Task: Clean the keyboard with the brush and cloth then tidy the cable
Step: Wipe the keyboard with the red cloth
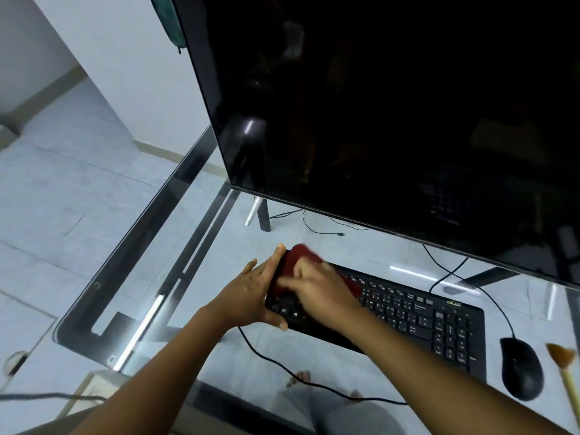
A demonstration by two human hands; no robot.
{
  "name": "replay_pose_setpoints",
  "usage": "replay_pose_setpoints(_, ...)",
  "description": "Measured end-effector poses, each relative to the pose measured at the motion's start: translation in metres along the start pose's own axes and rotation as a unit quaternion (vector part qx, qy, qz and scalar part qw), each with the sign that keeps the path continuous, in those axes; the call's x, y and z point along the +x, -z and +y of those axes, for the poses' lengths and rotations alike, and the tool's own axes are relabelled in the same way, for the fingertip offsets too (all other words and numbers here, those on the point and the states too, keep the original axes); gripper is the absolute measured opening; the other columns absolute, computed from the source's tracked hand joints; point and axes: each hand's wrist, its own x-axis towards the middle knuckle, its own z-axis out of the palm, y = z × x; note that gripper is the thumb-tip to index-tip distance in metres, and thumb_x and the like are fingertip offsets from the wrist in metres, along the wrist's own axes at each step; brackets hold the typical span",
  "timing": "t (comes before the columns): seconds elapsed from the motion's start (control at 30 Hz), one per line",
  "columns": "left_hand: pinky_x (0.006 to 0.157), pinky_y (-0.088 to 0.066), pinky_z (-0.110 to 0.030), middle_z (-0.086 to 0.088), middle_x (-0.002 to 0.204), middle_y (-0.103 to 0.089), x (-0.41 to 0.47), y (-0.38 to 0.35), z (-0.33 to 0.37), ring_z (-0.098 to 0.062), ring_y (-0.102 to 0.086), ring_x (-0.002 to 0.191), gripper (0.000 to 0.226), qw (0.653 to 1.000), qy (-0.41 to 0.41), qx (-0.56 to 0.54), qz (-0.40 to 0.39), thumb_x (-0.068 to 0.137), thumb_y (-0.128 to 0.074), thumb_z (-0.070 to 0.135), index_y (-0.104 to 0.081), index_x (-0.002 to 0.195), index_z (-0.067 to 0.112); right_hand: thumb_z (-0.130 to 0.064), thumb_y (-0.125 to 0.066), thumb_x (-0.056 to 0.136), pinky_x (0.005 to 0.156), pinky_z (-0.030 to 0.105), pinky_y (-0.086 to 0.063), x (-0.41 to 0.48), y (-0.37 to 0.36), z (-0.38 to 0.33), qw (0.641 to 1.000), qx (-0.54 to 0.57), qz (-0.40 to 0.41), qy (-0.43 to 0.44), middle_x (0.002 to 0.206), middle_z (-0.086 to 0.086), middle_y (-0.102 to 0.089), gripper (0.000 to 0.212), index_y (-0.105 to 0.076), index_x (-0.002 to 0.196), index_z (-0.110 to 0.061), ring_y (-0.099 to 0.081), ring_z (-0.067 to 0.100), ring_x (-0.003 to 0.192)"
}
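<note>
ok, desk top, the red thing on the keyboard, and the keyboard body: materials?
Desk top: clear glass, glossy; floor tiles and feet show through it and it reflects light streaks.
Red cloth: soft fabric, matte; it bunches under the right hand.
Keyboard: likely black plastic with a matte finish.

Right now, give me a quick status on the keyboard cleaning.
Left hand steadies keyboard by its left end. Right hand presses red cloth on the keys. Brush lies idle right of mouse. Nothing in the way.
</note>
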Motion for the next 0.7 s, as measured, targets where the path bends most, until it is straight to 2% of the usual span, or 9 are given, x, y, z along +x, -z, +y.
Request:
replay_pose_setpoints(0.07, 0.12, -0.003, -0.037, 0.001, 0.159, -0.018, 0.0, 0.0, 0.001, -0.014, -0.023, 0.144, 0.142, 1.0, 0.003, -0.004, 0.002, 0.056, -0.073, 0.074, 0.024, 0.148, 0.027, -0.02, -0.055, 0.092, 0.075, 0.035, -0.046, 0.013, 0.004, 0.006, 0.99, 0.02, 0.06, -0.127, 0.091, 0.001, -0.053, 0.025, -0.065, 0.104, -0.04, -0.053, 0.026, 0.089)
replay_pose_setpoints(0.1, 0.12, -0.003, -0.037, 0.001, 0.16, -0.018, 0.0, 0.0, 0.001, -0.014, -0.022, 0.145, 0.142, 1.0, 0.004, -0.005, 0.004, 0.056, -0.074, 0.073, 0.024, 0.148, 0.027, -0.014, -0.054, 0.091, 0.075, 0.035, -0.046, 0.013, 0.001, 0.002, 0.99, -0.007, 0.069, -0.123, 0.095, 0.004, -0.056, 0.033, -0.064, 0.113, -0.036, -0.054, 0.028, 0.089)
replay_pose_setpoints(0.17, 0.12, -0.003, -0.036, 0.001, 0.159, -0.018, 0.0, -0.001, 0.0, -0.014, -0.022, 0.145, 0.141, 1.0, -0.001, -0.007, 0.007, 0.056, -0.074, 0.073, 0.024, 0.148, 0.028, -0.009, -0.06, 0.084, 0.07, 0.038, -0.043, -0.001, -0.01, -0.016, 0.998, -0.039, 0.025, -0.044, 0.094, 0.005, -0.059, 0.039, -0.064, 0.118, -0.028, -0.055, 0.027, 0.083)
replay_pose_setpoints(0.23, 0.12, -0.002, -0.034, 0.001, 0.159, -0.018, -0.001, -0.002, -0.001, -0.014, -0.024, 0.144, 0.14, 1.0, -0.003, -0.001, 0.006, 0.057, -0.073, 0.073, 0.025, 0.147, 0.03, -0.015, -0.066, 0.08, 0.064, 0.034, -0.034, -0.021, -0.016, -0.025, 0.997, -0.058, -0.028, 0.046, 0.085, 0.001, -0.05, 0.038, -0.062, 0.114, -0.03, -0.05, 0.022, 0.075)
replay_pose_setpoints(0.27, 0.12, -0.002, -0.035, 0.001, 0.159, -0.018, 0.0, -0.001, -0.001, -0.015, -0.024, 0.144, 0.14, 1.0, -0.004, 0.002, 0.005, 0.056, -0.072, 0.074, 0.025, 0.147, 0.03, -0.018, -0.067, 0.08, 0.063, 0.032, -0.031, -0.022, -0.014, -0.02, 0.997, -0.061, -0.019, 0.047, 0.083, -0.001, -0.047, 0.038, -0.061, 0.115, -0.032, -0.048, 0.02, 0.073)
replay_pose_setpoints(0.4, 0.119, -0.006, -0.037, 0.001, 0.159, -0.02, 0.001, 0.0, 0.0, -0.014, -0.023, 0.144, 0.143, 1.0, -0.006, 0.006, 0.013, 0.054, -0.071, 0.077, 0.02, 0.15, 0.023, -0.016, -0.069, 0.086, 0.056, 0.028, -0.047, -0.008, 0.002, 0.011, 0.982, -0.022, 0.113, -0.151, 0.082, 0.001, -0.055, 0.035, -0.066, 0.12, -0.024, -0.053, 0.019, 0.065)
replay_pose_setpoints(0.57, 0.118, -0.005, -0.037, 0.003, 0.158, -0.023, 0.0, 0.0, 0.003, -0.012, -0.021, 0.145, 0.142, 1.0, -0.01, 0.009, 0.017, 0.055, -0.073, 0.074, 0.017, 0.151, 0.02, -0.012, -0.065, 0.089, 0.051, 0.028, -0.05, -0.047, 0.005, 0.022, 0.973, -0.005, 0.117, -0.199, 0.083, 0.001, -0.052, 0.032, -0.067, 0.12, -0.02, -0.051, 0.015, 0.058)
replay_pose_setpoints(0.63, 0.118, -0.005, -0.038, 0.002, 0.158, -0.024, 0.002, 0.001, 0.005, -0.013, -0.02, 0.145, 0.142, 1.0, -0.008, 0.008, 0.013, 0.055, -0.076, 0.071, 0.015, 0.151, 0.019, -0.014, -0.06, 0.092, 0.058, 0.028, -0.052, -0.046, 0.005, 0.023, 0.969, 0.003, 0.117, -0.216, 0.089, 0.0, -0.051, 0.031, -0.066, 0.122, -0.019, -0.054, 0.015, 0.065)
replay_pose_setpoints(0.7, 0.119, -0.006, -0.04, 0.001, 0.157, -0.026, 0.002, 0.002, 0.005, -0.014, -0.022, 0.145, 0.143, 1.0, -0.002, 0.005, 0.011, 0.054, -0.078, 0.069, 0.013, 0.151, 0.019, -0.015, -0.054, 0.094, 0.068, 0.025, -0.047, -0.027, 0.0, 0.014, 0.972, 0.015, 0.112, -0.207, 0.096, 0.001, -0.051, 0.032, -0.062, 0.125, -0.019, -0.056, 0.018, 0.079)
